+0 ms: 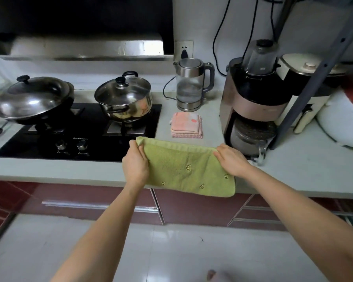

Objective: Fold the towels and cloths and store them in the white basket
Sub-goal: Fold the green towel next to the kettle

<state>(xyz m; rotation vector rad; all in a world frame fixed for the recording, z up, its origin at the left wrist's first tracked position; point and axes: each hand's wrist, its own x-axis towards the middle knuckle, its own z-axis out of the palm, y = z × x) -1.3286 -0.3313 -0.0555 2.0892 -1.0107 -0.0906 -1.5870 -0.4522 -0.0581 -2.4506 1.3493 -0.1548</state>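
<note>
A fold of the green towel [183,169] appears to be in hand: it is laid on the counter [69,169] at its front edge, its near hem overhanging. Its far-left corner is pinched by the left hand [136,163]; its right end is gripped by the right hand [231,159]. Next, one end would probably be carried across onto the other. The towel is terry, with small embroidered motifs. At 12 o'clock from it, pink folded cloths [186,125] are stacked. No white basket can be made out.

One green towel [183,169], one pink cloth stack [186,125], two lidded pots [123,96], one kettle [192,84].
</note>
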